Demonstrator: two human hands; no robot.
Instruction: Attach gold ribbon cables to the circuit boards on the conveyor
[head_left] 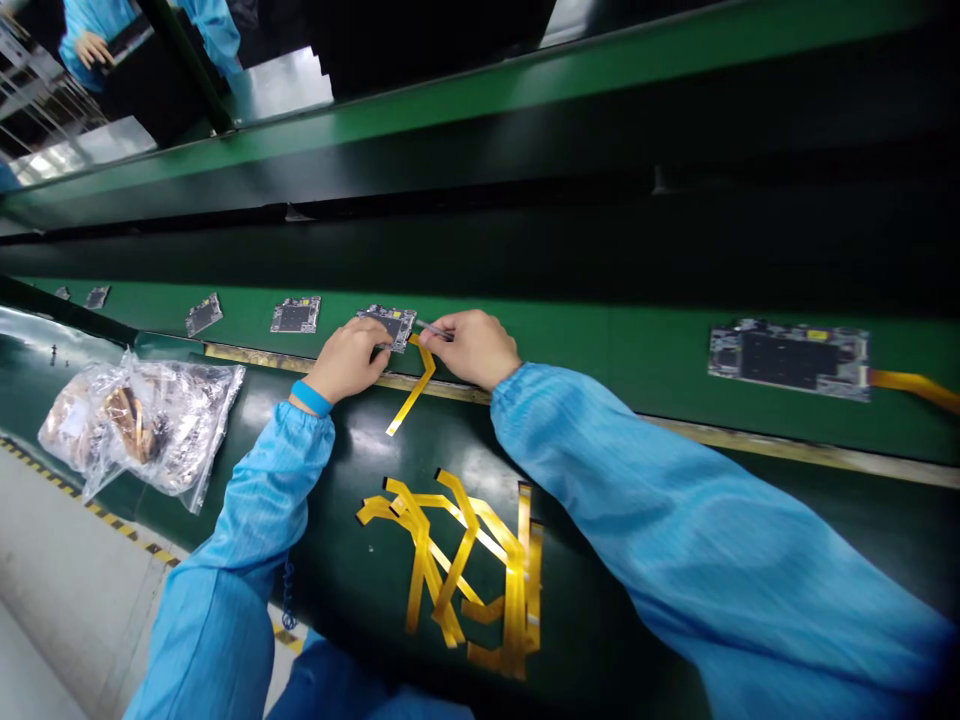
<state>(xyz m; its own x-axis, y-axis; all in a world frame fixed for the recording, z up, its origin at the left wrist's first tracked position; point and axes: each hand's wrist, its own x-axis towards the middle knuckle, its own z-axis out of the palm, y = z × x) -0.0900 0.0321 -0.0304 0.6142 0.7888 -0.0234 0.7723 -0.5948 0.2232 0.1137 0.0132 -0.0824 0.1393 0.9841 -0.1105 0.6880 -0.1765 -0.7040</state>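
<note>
My left hand is closed on the near edge of a small circuit board lying at the front of the green belt. A yellow flex strip hangs from that board toward me. My right hand is closed on thin metal tweezers whose tips touch the board's right side. Both sleeves are blue. A pile of several loose yellow flex strips lies on the dark bench between my forearms.
More small boards lie in a row to the left on the belt. A larger board with a yellow strip attached lies at the right. A clear plastic bag of parts sits at the left. Another person's blue sleeve shows top left.
</note>
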